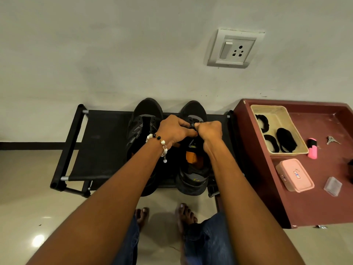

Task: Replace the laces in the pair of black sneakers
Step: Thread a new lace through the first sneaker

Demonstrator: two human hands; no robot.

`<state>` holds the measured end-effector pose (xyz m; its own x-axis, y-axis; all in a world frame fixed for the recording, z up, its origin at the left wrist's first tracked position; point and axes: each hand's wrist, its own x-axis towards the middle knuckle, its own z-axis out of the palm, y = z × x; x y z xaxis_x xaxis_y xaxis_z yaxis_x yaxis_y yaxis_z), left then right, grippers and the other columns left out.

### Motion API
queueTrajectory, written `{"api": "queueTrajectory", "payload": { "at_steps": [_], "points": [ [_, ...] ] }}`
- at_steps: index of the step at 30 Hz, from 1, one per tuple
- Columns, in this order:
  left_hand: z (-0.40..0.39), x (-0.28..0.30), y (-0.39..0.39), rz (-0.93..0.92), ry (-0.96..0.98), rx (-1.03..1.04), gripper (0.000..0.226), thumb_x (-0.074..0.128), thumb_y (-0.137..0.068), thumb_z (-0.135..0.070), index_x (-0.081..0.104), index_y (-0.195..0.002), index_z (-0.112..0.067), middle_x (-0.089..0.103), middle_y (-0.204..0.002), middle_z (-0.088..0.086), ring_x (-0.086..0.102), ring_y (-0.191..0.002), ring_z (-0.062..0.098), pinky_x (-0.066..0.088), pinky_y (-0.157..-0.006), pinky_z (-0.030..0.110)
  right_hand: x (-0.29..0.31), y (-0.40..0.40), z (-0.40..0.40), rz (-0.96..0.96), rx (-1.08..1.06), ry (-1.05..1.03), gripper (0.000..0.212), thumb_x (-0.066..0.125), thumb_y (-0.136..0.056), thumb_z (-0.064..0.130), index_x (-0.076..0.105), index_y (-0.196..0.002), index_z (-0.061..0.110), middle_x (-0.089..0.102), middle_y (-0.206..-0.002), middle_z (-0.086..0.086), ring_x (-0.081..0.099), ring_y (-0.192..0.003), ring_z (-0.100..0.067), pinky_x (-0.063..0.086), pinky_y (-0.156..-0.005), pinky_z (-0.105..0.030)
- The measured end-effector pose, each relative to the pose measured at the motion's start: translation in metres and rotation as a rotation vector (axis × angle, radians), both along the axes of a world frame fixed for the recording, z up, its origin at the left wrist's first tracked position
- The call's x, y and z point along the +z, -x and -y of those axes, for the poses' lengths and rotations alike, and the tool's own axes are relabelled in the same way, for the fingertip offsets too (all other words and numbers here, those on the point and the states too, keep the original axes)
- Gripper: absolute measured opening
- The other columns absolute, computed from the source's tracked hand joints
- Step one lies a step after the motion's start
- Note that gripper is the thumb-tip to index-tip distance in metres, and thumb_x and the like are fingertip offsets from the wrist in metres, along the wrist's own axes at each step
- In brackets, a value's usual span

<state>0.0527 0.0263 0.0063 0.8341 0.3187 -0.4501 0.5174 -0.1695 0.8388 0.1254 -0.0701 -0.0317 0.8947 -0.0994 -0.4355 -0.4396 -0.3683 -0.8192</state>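
Two black sneakers stand side by side on a black shoe rack point(99, 142), toes toward the wall: the left sneaker point(142, 119) and the right sneaker point(193, 169) with an orange insole. Both hands meet over the lace area of the right sneaker. My left hand point(174, 129), with a bead bracelet at the wrist, pinches the black lace point(193, 125) there. My right hand point(211, 131) is curled tight on the same lace beside it. The eyelets under the hands are hidden.
A maroon table point(305, 188) stands to the right, bearing a beige tray point(275, 119) with bundles of black laces point(286, 139), a pink box point(295, 175), a pink highlighter point(312, 148), keys point(332, 140) and a clear plastic case point(332, 186). Wall socket point(236, 48) above. My bare feet are on the tiled floor.
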Motion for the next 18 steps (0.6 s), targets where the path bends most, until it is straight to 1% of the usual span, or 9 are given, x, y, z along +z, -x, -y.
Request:
{"api": "queueTrajectory", "payload": {
  "at_steps": [2, 3, 6, 9, 11, 13, 15, 16, 18],
  "points": [
    [-0.002, -0.002, -0.002, -0.018, 0.046, 0.019, 0.027, 0.074, -0.085, -0.027, 0.072, -0.110, -0.017, 0.067, -0.111, 0.001, 0.062, -0.103, 0.019, 0.058, -0.082, 0.040, -0.026, -0.019, 0.003, -0.050, 0.010, -0.040, 0.030, 0.078, -0.050, 0.023, 0.071, -0.076, 0.011, 0.071, -0.079, -0.009, 0.067, -0.089, -0.036, 0.057, -0.081, -0.050],
    [-0.002, -0.004, -0.003, -0.017, 0.046, 0.044, 0.022, 0.069, -0.089, -0.026, 0.073, -0.108, -0.017, 0.068, -0.111, 0.002, 0.062, -0.105, 0.021, 0.058, -0.085, 0.042, -0.038, -0.027, 0.004, -0.067, 0.015, -0.043, 0.036, 0.078, -0.046, 0.024, 0.070, -0.078, 0.010, 0.071, -0.080, -0.009, 0.066, -0.091, -0.038, 0.058, -0.079, -0.049],
    [-0.001, -0.012, -0.006, 0.020, -0.084, 0.092, 0.019, 0.063, -0.094, -0.018, 0.074, -0.110, -0.017, 0.069, -0.114, 0.002, 0.062, -0.108, 0.020, 0.055, -0.092, 0.040, -0.043, -0.032, 0.006, -0.101, 0.017, -0.048, 0.044, 0.079, -0.043, 0.026, 0.068, -0.082, 0.008, 0.071, -0.085, -0.011, 0.064, -0.092, -0.038, 0.057, -0.079, -0.048],
    [0.002, -0.018, -0.007, 0.059, -0.189, 0.118, 0.019, 0.067, -0.091, -0.017, 0.075, -0.108, -0.019, 0.071, -0.112, 0.002, 0.063, -0.107, 0.020, 0.055, -0.092, 0.038, -0.037, -0.030, 0.006, -0.086, 0.043, -0.017, 0.040, 0.077, -0.046, 0.026, 0.067, -0.081, 0.010, 0.070, -0.086, -0.011, 0.063, -0.093, -0.038, 0.056, -0.081, -0.048],
    [0.003, -0.020, -0.007, 0.081, -0.236, 0.130, 0.020, 0.071, -0.087, -0.018, 0.075, -0.107, -0.019, 0.072, -0.110, 0.002, 0.064, -0.106, 0.018, 0.053, -0.094, 0.036, -0.038, -0.032, 0.006, -0.081, 0.068, -0.022, 0.038, 0.077, -0.049, 0.026, 0.066, -0.082, 0.011, 0.070, -0.087, -0.011, 0.063, -0.094, -0.039, 0.055, -0.083, -0.048],
    [0.004, -0.021, -0.007, 0.111, -0.286, 0.141, 0.019, 0.073, -0.086, -0.020, 0.076, -0.105, -0.020, 0.073, -0.106, 0.000, 0.064, -0.105, 0.015, 0.052, -0.096, 0.032, -0.018, -0.021, 0.007, -0.087, 0.088, -0.031, 0.035, 0.079, -0.054, 0.023, 0.068, -0.084, 0.009, 0.070, -0.088, -0.012, 0.064, -0.094, -0.039, 0.055, -0.085, -0.049],
    [0.006, -0.020, -0.007, 0.147, -0.333, 0.145, 0.015, 0.073, -0.085, -0.020, 0.077, -0.100, -0.020, 0.074, -0.102, -0.001, 0.065, -0.101, 0.014, 0.052, -0.093, 0.029, 0.013, -0.002, 0.009, -0.103, 0.104, -0.076, 0.027, 0.080, -0.067, 0.010, 0.069, -0.090, 0.001, 0.070, -0.089, -0.015, 0.067, -0.088, -0.035, 0.057, -0.084, -0.047],
    [0.006, -0.019, -0.007, 0.162, -0.359, 0.138, 0.014, 0.073, -0.085, -0.020, 0.078, -0.098, -0.020, 0.075, -0.100, -0.002, 0.066, -0.099, 0.013, 0.052, -0.090, 0.028, 0.021, 0.002, 0.010, -0.111, 0.118, -0.102, 0.020, 0.076, -0.075, 0.002, 0.069, -0.093, -0.003, 0.069, -0.089, -0.016, 0.067, -0.083, -0.032, 0.058, -0.081, -0.045],
    [0.007, -0.017, -0.007, 0.186, -0.409, 0.110, 0.013, 0.073, -0.085, -0.021, 0.078, -0.097, -0.020, 0.075, -0.098, -0.002, 0.066, -0.097, 0.012, 0.051, -0.088, 0.026, 0.027, 0.005, 0.013, -0.118, 0.139, -0.139, 0.010, 0.066, -0.081, -0.010, 0.069, -0.090, -0.006, 0.066, -0.083, -0.018, 0.064, -0.073, -0.028, 0.058, -0.078, -0.043]
  ]
}}
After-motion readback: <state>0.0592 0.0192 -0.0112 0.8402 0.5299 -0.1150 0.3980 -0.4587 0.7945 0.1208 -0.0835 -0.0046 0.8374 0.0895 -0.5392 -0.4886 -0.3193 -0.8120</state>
